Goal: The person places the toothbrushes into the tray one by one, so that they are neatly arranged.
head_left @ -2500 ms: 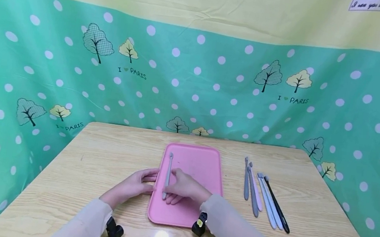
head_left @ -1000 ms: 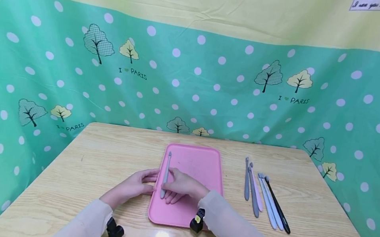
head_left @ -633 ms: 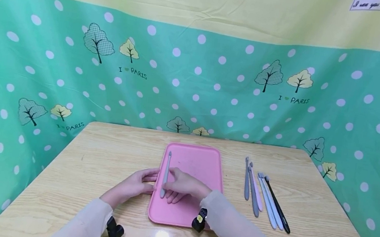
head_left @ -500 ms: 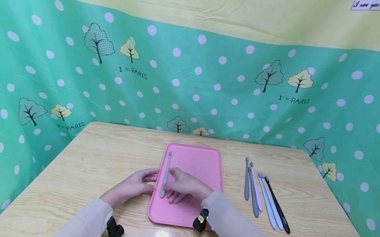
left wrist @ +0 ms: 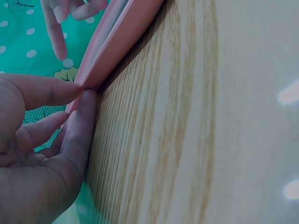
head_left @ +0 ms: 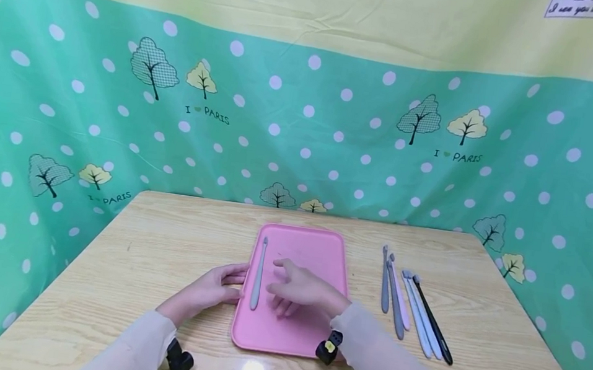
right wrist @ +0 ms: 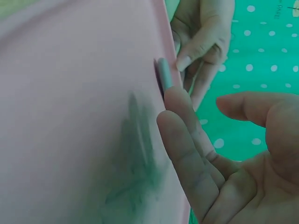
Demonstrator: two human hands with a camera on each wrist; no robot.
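Observation:
A grey toothbrush (head_left: pixel 258 280) lies lengthwise along the left side of the pink tray (head_left: pixel 305 336). My left hand (head_left: pixel 212 289) pinches the tray's left edge; in the left wrist view, thumb and finger (left wrist: pixel 51 91) meet at the rim. Over the middle of the tray, just right of the toothbrush, hovers my right hand (head_left: pixel 302 289), fingers spread and holding nothing. In the right wrist view its fingertips overlap the toothbrush's handle (right wrist: pixel 164 72), so most of the brush is hidden there.
Right of the tray on the wooden table (head_left: pixel 184 226) lie several more toothbrushes: grey ones (head_left: pixel 384 284), a pink one (head_left: pixel 400 295), light blue ones (head_left: pixel 420 317) and a black one (head_left: pixel 433 320). A green and yellow dotted curtain (head_left: pixel 304 130) hangs behind the table.
The toothbrush shifted slightly left and straightened along the tray's side. My right hand has let go of it and moved a little to the right. My left hand stayed put.

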